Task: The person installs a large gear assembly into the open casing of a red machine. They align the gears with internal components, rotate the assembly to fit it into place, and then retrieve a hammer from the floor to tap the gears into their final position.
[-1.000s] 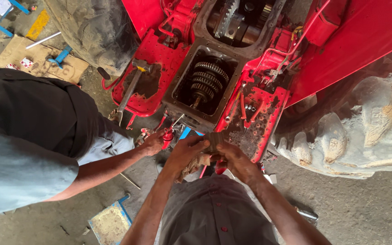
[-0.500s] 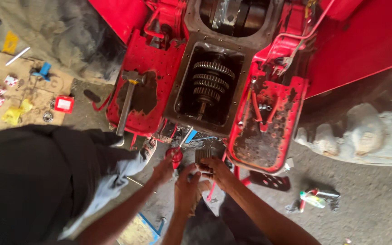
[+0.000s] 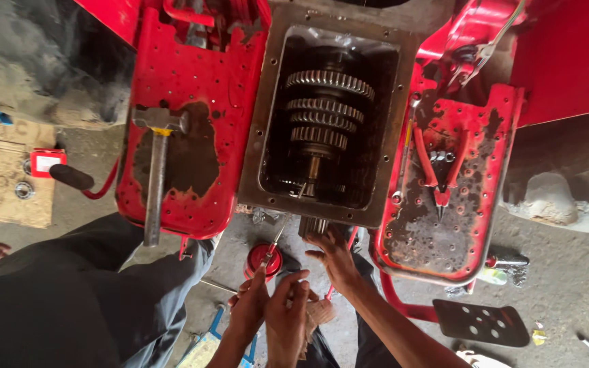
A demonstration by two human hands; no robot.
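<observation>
Grey concrete floor lies under you, below the open grey metal gearbox housing [image 3: 257, 136]. Your left hand [image 3: 288, 307] curls close beside a co-worker's hand [image 3: 250, 303], which pinches a thin metal tool [image 3: 272, 247] – what yours holds, I cannot tell. Your right hand [image 3: 335, 257] is spread wide, fingertips at the small steel shaft end [image 3: 313, 226] just under the housing's near rim. A round red cap [image 3: 262, 262] sits left of that. Farther on, inside the housing, stacked steel gears [image 3: 323, 109] – with a steel hammer [image 3: 155, 177] left and red-handled pliers [image 3: 438, 170] right.
</observation>
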